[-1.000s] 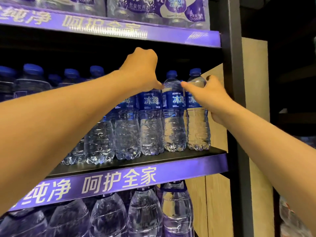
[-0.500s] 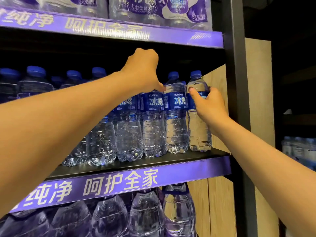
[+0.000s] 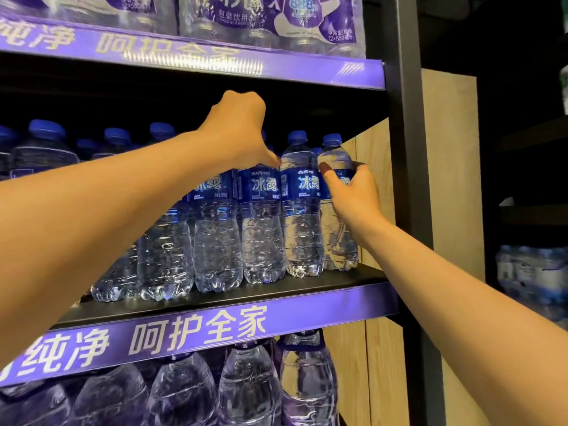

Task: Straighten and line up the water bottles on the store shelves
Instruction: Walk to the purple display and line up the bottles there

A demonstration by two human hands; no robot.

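A row of clear water bottles with blue caps and blue labels stands along the front of the middle shelf. My right hand grips the rightmost bottle around its label, thumb on the front, fingers wrapped behind. My left hand reaches over the row and curls down on the top of a bottle two places left of it; that bottle's cap is hidden under the hand. Between the two hands one bottle stands upright and untouched.
A black upright post and a wooden side panel close the shelf on the right. Shrink-wrapped bottle packs sit on the shelf above, large bottles on the shelf below. More bottles fill the left.
My right hand slid down from the rightmost bottle's shoulder to its label and closed around it. My left hand stayed on top of its bottle.
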